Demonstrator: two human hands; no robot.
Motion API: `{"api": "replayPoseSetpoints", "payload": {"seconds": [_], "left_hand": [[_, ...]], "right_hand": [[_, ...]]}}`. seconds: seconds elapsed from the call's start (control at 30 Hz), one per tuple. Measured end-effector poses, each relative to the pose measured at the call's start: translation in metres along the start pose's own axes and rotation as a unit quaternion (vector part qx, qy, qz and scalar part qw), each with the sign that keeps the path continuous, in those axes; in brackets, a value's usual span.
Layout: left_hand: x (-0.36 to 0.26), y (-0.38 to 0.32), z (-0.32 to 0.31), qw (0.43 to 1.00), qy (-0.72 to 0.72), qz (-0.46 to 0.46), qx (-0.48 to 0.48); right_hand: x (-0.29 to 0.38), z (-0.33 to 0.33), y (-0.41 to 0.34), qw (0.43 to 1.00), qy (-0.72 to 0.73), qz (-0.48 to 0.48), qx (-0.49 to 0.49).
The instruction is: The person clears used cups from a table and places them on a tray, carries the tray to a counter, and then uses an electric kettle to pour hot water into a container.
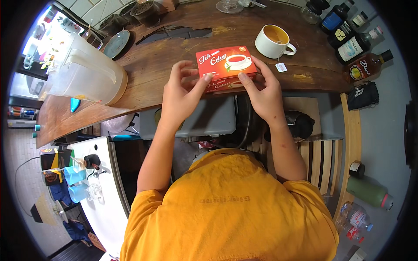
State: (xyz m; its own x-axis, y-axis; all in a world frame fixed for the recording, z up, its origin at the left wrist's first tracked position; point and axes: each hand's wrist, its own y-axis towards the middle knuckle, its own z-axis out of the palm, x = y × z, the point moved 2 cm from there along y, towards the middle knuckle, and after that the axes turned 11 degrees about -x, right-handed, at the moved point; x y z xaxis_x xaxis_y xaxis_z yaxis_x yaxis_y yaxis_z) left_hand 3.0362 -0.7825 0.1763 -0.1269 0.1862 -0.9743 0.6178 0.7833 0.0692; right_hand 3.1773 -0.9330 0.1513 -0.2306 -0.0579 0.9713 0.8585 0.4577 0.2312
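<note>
A red cardboard box of tea bags [225,62] is held between both hands just above the front edge of the wooden table [153,78]. My left hand [184,88] grips its left end, thumb on the lower front edge and fingers behind, partly hidden. At the right end, my right hand [263,88] has its thumb on the same edge, with fingers around the side. Behind and right of the box stands a white mug [270,44] containing an amber-brown liquid. A string hangs over the mug's rim to a paper tea bag tag [281,67] on the table.
A translucent plastic pitcher [88,71] and a grey saucer [117,44] stand at the left. Plant pots [145,13] line the back. Several bottles [354,47] stand at the right. An irregular hole [176,33] opens in the tabletop; a glass base [229,6] is beyond.
</note>
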Motion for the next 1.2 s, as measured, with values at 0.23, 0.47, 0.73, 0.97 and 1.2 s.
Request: {"api": "replayPoseSetpoints", "payload": {"seconds": [0.23, 0.47, 0.73, 0.97, 1.2], "left_hand": [[-0.022, 0.057, 0.008, 0.849, 0.268, 0.452, 0.061], [-0.052, 0.075, 0.021, 0.824, 0.320, 0.382, 0.270], [-0.055, 0.077, 0.025, 0.802, 0.364, 0.355, 0.313], [-0.052, 0.061, 0.031, 0.724, 0.455, 0.442, 0.270], [-0.040, 0.068, 0.029, 0.698, 0.459, 0.484, 0.263]], "right_hand": [[-0.018, 0.001, 0.003, 0.995, -0.071, -0.061, -0.029], [-0.017, 0.002, 0.003, 0.993, -0.096, -0.066, -0.033], [-0.015, 0.003, 0.005, 0.989, -0.108, -0.083, -0.048], [-0.016, 0.004, 0.007, 0.986, -0.108, -0.113, -0.065], [-0.016, 0.002, 0.010, 0.986, -0.096, -0.115, -0.068]]}}
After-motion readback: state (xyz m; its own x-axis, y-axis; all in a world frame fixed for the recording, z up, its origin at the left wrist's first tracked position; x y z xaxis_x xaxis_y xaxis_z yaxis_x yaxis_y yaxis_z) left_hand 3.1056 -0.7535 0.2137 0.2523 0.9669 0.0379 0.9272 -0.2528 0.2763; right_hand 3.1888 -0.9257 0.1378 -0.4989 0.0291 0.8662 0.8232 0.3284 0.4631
